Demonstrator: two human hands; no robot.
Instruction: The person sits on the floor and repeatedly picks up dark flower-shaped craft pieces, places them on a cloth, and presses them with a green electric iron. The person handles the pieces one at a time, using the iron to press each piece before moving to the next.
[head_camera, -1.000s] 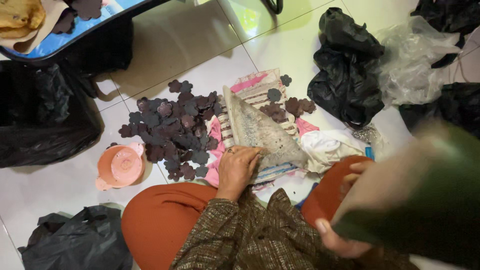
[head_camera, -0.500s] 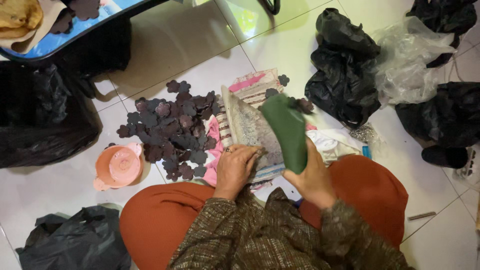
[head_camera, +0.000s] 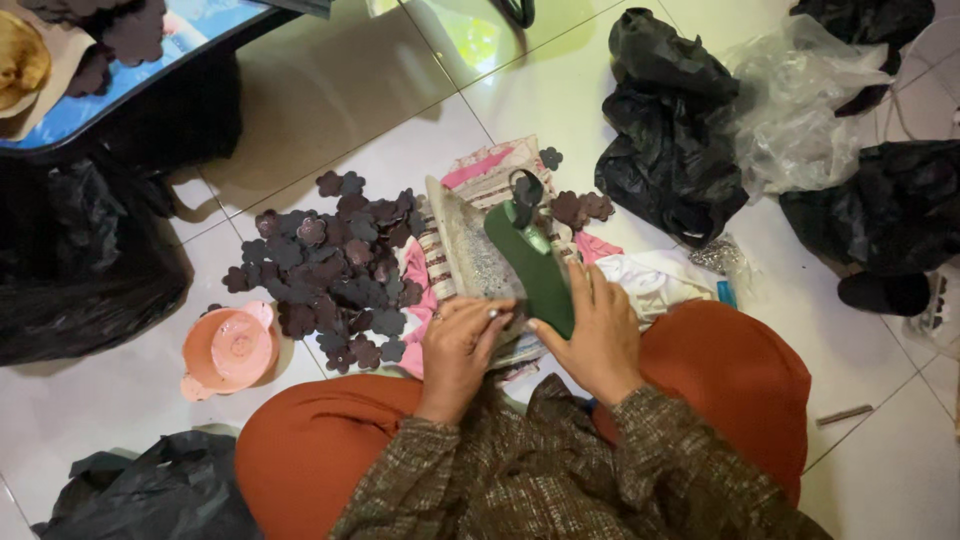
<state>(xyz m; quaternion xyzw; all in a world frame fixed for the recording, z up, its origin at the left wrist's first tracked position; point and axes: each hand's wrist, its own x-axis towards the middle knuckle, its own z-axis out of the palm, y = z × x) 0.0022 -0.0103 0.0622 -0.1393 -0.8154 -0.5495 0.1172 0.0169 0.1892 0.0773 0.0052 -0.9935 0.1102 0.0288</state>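
I sit on the tiled floor with my knees in orange cloth. My right hand (head_camera: 598, 335) holds a long dark green sole-shaped piece (head_camera: 533, 268) that lies tilted over a grey glittery sheet (head_camera: 475, 255). My left hand (head_camera: 458, 347) grips the near edge of that sheet, fingers curled, touching the green piece's near end. Both rest on a pile of striped and pink cloth (head_camera: 490, 175). A heap of dark flower-shaped cutouts (head_camera: 335, 270) lies just left of my left hand.
A small pink scoop-like bowl (head_camera: 228, 350) sits at the left. Black plastic bags lie at left (head_camera: 70, 265), bottom left (head_camera: 150, 495) and upper right (head_camera: 670, 130), beside a clear plastic bag (head_camera: 800, 100). A blue tray (head_camera: 130, 60) holds more cutouts at top left.
My right hand brought the green piece in from the right, close to the camera, and laid it down over the grey sheet. My left hand stayed on the sheet's near edge.
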